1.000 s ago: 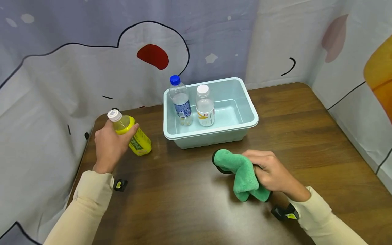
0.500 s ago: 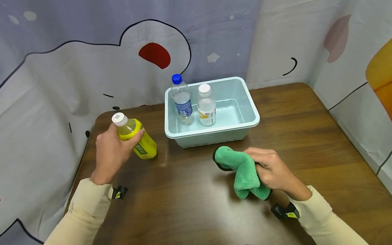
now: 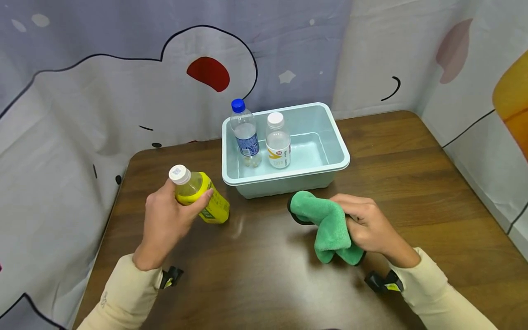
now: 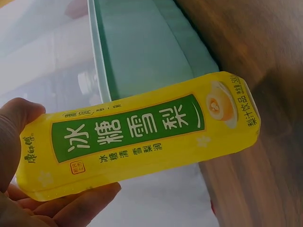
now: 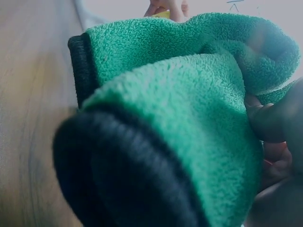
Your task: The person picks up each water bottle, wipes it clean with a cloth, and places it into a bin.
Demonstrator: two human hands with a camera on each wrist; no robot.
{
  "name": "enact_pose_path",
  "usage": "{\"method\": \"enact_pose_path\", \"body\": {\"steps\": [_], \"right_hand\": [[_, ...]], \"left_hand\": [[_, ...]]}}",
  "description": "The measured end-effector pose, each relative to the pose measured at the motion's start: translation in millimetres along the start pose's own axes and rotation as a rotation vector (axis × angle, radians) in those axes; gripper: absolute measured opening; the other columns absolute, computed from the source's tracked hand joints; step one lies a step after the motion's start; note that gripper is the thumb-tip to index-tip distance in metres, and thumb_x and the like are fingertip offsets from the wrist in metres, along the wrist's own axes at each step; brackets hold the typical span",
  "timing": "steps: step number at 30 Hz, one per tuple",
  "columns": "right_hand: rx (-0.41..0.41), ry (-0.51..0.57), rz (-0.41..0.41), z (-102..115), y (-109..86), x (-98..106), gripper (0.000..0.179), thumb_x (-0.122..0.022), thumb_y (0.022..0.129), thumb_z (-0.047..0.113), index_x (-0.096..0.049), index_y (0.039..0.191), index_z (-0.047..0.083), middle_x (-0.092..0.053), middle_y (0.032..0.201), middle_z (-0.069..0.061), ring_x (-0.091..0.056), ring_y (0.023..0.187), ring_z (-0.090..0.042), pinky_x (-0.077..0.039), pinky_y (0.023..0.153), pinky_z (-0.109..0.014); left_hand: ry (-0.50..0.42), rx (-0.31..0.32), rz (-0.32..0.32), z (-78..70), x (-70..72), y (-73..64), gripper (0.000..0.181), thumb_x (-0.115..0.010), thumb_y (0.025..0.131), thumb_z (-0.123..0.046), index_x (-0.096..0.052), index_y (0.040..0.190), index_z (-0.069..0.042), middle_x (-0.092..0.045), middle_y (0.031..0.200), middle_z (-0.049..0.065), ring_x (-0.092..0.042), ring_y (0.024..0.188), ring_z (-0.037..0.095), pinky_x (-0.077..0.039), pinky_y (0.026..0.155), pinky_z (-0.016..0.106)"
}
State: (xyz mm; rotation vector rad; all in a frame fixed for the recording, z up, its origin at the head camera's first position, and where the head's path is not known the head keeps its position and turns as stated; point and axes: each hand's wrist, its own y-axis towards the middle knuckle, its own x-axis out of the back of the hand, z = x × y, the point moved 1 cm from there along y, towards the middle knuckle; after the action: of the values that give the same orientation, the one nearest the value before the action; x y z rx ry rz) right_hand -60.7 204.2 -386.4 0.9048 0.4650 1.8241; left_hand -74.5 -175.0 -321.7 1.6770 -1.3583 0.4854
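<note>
My left hand [image 3: 167,224] grips a yellow-labelled drink bottle [image 3: 218,206] near its neck, the white cap [image 3: 179,174] showing above the fingers. The bottle tilts, its base pointing right and toward me. In the left wrist view the label [image 4: 137,132] fills the middle, with thumb and fingers around the cap end. On the right, my right hand [image 3: 367,224] holds a bunched green cloth [image 3: 332,229] with dark edging, low over the table. The right wrist view shows the folded cloth [image 5: 189,104] up close, pinched by the fingers.
A pale blue plastic basin [image 3: 284,183] stands at the back of the wooden table [image 3: 247,284]. Upright inside it are a blue-capped bottle [image 3: 246,137] and a white-capped bottle [image 3: 278,144], both at its left end. A printed curtain [image 3: 103,105] hangs behind and along both sides.
The left hand has carried the yellow bottle to the right and toward me. The right hand with the green cloth has barely moved; the basin and its bottles stay put.
</note>
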Motion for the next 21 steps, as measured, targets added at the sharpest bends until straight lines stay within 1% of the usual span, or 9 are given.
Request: {"method": "enact_pose_path", "body": {"steps": [3,8,11,17,21], "right_hand": [[0.004,0.004,-0.009,1.2,1.0,0.3,0.051,-0.042,0.072,-0.029,-0.073,0.100,0.001,-0.070,0.094,-0.009,-0.061,0.086,-0.011,-0.051,0.077,-0.017],[0.013,0.008,-0.026,3.4,3.1,1.2,0.049,-0.042,0.073,-0.028,-0.073,0.098,0.000,-0.070,0.092,-0.009,-0.062,0.085,-0.011,-0.051,0.075,-0.017],[0.009,0.001,-0.038,4.9,4.5,1.8,0.047,-0.044,0.074,-0.028,-0.073,0.098,0.000,-0.071,0.092,-0.009,-0.063,0.085,-0.011,-0.051,0.076,-0.017],[-0.005,-0.007,-0.058,7.2,8.5,2.4,0.044,-0.048,0.075,-0.027,-0.073,0.099,0.001,-0.071,0.093,-0.009,-0.063,0.086,-0.011,-0.051,0.076,-0.017],[0.004,-0.012,-0.064,9.3,11.4,1.8,0.044,-0.048,0.075,-0.026,-0.073,0.099,0.001,-0.071,0.093,-0.009,-0.062,0.085,-0.011,-0.050,0.076,-0.018]], "left_hand": [[-0.016,-0.002,0.032,-6.7,-3.0,-4.3,0.050,-0.081,0.081,-0.027,-0.058,0.115,0.001,-0.072,0.106,0.020,-0.073,0.089,0.039,-0.061,0.069,0.051],[-0.043,-0.038,0.066,-18.9,-8.1,-10.8,0.050,-0.083,0.078,-0.028,-0.059,0.113,-0.001,-0.072,0.107,0.018,-0.074,0.088,0.036,-0.062,0.070,0.048],[-0.063,-0.078,0.080,-27.6,-11.6,-14.3,0.052,-0.085,0.077,-0.030,-0.060,0.113,-0.002,-0.073,0.105,0.016,-0.074,0.086,0.032,-0.062,0.070,0.046],[-0.088,-0.171,0.078,-43.8,-20.2,-16.1,0.052,-0.087,0.074,-0.032,-0.062,0.111,-0.005,-0.074,0.097,0.011,-0.072,0.081,0.024,-0.061,0.069,0.038],[-0.115,-0.209,0.102,-52.6,-27.4,-18.1,0.051,-0.087,0.074,-0.032,-0.063,0.111,-0.007,-0.075,0.098,0.009,-0.072,0.083,0.021,-0.061,0.071,0.035]]}}
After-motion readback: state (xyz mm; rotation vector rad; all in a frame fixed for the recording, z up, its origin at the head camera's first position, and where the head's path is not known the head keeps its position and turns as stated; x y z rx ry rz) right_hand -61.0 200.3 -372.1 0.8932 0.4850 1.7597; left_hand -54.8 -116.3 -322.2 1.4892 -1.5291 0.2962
